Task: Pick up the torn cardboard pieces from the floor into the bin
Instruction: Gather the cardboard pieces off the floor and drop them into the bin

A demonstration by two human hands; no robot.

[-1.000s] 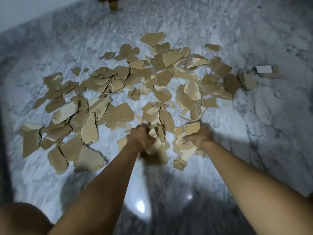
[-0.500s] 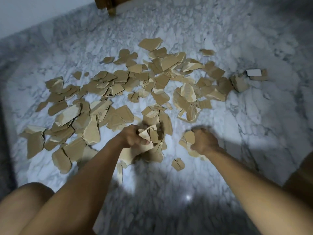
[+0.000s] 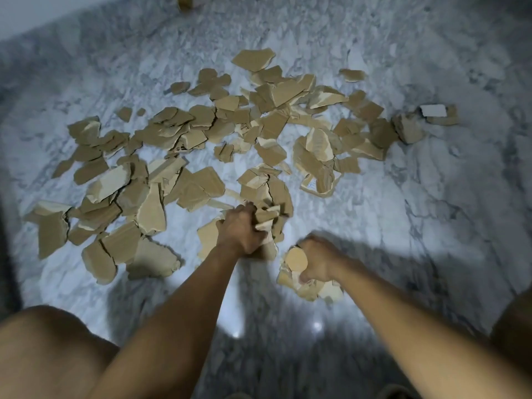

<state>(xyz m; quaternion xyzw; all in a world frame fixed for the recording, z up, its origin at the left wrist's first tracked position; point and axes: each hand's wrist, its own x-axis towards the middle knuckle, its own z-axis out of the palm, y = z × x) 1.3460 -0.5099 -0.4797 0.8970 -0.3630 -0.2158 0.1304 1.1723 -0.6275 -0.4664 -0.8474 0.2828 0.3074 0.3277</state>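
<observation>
Several torn brown cardboard pieces [image 3: 201,185] lie scattered across the white and grey marble floor [image 3: 403,226]. My left hand [image 3: 241,231] grips a bunch of cardboard pieces [image 3: 269,218] at the near edge of the spread. To its right, my right hand [image 3: 318,262] is curled round another bunch of cardboard pieces [image 3: 296,259], held just above the floor and blurred by motion. No bin is in view.
A cardboard piece with a white label [image 3: 433,110] lies apart at the far right. A brown wooden furniture leg [image 3: 185,1] stands at the top edge. My bare knees show at the bottom left [image 3: 49,349] and bottom right [image 3: 515,321].
Both hands have closed on cardboard and lifted it. The right hand has drawn back toward me with its bunch. The loose piece that lay between the hands is gone from the floor.
</observation>
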